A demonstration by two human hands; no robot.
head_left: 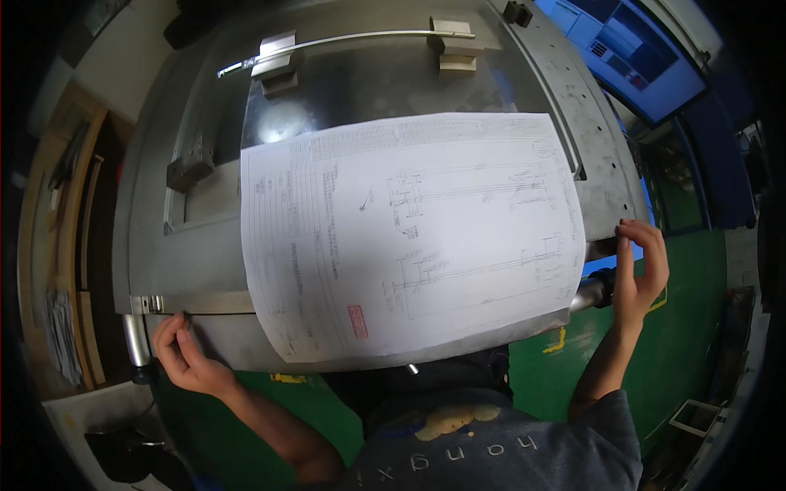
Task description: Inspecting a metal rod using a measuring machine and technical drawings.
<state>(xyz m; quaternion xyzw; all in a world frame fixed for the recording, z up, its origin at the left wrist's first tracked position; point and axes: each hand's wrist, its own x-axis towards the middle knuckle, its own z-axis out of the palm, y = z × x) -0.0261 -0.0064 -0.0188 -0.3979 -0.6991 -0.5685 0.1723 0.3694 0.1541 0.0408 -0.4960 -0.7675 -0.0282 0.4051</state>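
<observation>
My left hand [193, 358] rests at the front left edge of a grey metal table [205, 266]. Its fingers are loosely bent, with nothing visible in them. By the table's right corner is my right hand [641, 274], fingers curved upward and likewise holding nothing that I can see. Between the hands lies a large white drawing sheet [352, 237], with line drawings, small text and a red stamp, its lower part reaching over the front edge. Beyond the sheet, a thin metal rod [368, 37] lies across two metal blocks [276, 61] on a dark, shiny plate [368, 86].
A dark block [190, 169] stands on the table's left side, and a small one [517, 12] at the back right. Wooden shelves [90, 245] flank the left. A lit blue screen [622, 49] is at the upper right. The floor [688, 327] is green.
</observation>
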